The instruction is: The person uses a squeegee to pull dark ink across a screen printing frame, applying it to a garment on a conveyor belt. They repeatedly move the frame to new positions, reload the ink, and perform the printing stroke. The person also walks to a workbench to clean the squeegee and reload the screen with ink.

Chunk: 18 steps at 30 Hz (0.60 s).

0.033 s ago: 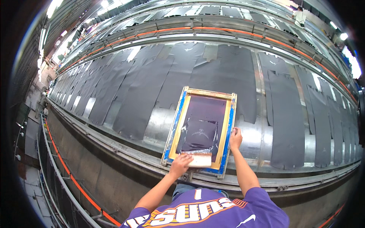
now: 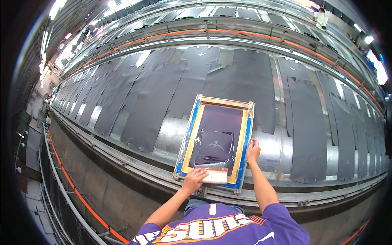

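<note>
My left hand [image 2: 193, 179] is closed on a pale squeegee [image 2: 214, 177] at the near end of a screen-printing frame [image 2: 248, 122] with blue tape along its sides. Inside it, dark purple ink [image 2: 213, 151] surrounds a faint light emblem. The fingers of my right hand [image 2: 253, 150] are curled on the frame's right rail, near its lower half. Under and around the screen, on a long metal table [image 2: 271, 151], lie several dark grey flat pieces [image 2: 306, 134], some bearing small light prints.
Further metal tables run parallel beyond an orange-striped rail [image 2: 286, 38]. A person [image 2: 321, 19] in a light top stands at the far right back. An orange rail [image 2: 71, 183] runs at lower left beside a dark floor strip, and a metal track [image 2: 294, 196] lines the table's near edge.
My left hand and the squeegee sit very slightly lower, toward me. My right hand keeps its hold on the frame.
</note>
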Tool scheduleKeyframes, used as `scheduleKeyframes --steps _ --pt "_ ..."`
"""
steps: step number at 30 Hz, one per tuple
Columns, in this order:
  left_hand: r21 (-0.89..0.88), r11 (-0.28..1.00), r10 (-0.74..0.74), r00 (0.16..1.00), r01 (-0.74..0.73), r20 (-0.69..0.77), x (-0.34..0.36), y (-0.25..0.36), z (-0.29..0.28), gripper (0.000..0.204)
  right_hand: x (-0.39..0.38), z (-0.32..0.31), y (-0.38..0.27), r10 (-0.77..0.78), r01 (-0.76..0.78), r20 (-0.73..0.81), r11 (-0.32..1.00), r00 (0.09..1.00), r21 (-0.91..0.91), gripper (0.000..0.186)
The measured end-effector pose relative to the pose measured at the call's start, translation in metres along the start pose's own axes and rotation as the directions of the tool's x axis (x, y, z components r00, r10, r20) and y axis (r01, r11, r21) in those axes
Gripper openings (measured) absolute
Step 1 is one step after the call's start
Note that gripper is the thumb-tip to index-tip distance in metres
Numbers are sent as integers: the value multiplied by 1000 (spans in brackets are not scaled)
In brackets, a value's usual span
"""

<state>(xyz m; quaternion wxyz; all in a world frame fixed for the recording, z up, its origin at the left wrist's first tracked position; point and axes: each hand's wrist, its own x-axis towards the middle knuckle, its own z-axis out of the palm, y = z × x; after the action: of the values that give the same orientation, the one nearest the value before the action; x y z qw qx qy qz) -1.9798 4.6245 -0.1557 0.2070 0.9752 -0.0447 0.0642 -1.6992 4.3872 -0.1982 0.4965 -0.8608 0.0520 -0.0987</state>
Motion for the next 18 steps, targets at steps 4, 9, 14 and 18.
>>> scheduleKeyframes --steps 4,9,14,18 --pt "85 995 43 999 -45 25 22 -14 7 52 -2 -6 7 13 -12 55 999 998 -30 23" --pt "-31 999 28 997 -30 -71 128 -66 9 45 8 -23 -1 -133 222 231 881 964 -419 27" --pt "-124 975 -151 962 182 227 246 -81 -52 41 6 -23 -163 -441 626 563 758 699 -184 46" --pt "-134 987 -64 981 89 181 267 -86 -51 39 26 39 -127 -185 590 682 685 708 -427 38"
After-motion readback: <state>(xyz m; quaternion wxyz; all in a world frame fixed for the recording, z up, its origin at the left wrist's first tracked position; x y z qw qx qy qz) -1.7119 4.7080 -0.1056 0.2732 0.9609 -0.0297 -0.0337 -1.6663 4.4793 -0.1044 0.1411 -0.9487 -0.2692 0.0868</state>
